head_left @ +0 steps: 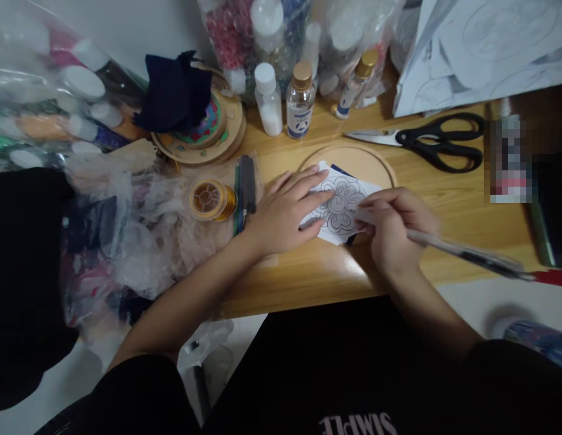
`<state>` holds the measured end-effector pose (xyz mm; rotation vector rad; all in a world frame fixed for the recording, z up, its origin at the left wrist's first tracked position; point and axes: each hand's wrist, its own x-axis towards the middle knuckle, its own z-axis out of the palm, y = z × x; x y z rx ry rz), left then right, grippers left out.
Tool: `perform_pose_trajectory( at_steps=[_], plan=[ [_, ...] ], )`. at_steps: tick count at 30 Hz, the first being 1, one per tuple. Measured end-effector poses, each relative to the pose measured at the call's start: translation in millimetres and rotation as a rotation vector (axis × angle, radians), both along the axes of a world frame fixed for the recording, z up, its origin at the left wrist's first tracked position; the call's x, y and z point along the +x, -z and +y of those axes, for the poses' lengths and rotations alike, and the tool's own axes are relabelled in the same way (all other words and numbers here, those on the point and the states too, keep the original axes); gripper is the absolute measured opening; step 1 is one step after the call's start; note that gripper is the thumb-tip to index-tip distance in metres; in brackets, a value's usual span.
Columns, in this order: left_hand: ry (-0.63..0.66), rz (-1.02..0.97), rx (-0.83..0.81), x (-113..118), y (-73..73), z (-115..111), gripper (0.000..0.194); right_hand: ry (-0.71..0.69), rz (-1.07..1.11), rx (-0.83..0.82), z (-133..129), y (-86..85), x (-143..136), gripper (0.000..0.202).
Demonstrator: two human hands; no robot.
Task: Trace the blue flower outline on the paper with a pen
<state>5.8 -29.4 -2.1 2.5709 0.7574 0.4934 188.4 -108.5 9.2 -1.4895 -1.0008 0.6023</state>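
My left hand [287, 211] lies flat with its fingers spread over the left side of a white paper [337, 205] printed with a flower outline. Dark blue material [341, 171] peeks out from beneath the paper, and both rest on a round wooden board [384, 168]. In my right hand [398, 226] is a pen [471, 254], pinched near its tip, which touches or hovers close to the flower's right side; I cannot tell which. The pen's long barrel slants down to the right, ending in something red [552, 277].
Black-handled scissors [421, 140] lie behind my right hand. Several small bottles [301, 106] stand at the back. A gold thread spool [212, 199] and crumpled plastic bags [163, 241] are left of my left hand. Stacked papers [502, 48] occupy the back right.
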Motion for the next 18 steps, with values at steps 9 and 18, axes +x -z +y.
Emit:
perform_pose_trajectory(
  at_steps=[9, 18],
  plan=[
    [0.000, -0.027, 0.008, 0.7, 2.9, -0.7, 0.043, -0.031, -0.225, -0.108, -3.1, 2.7, -2.0, 0.021],
    [-0.015, -0.002, -0.062, 2.6, -0.3, -0.7, 0.043, -0.025, -0.281, -0.143, -2.0, 3.1, -2.5, 0.019]
  ],
)
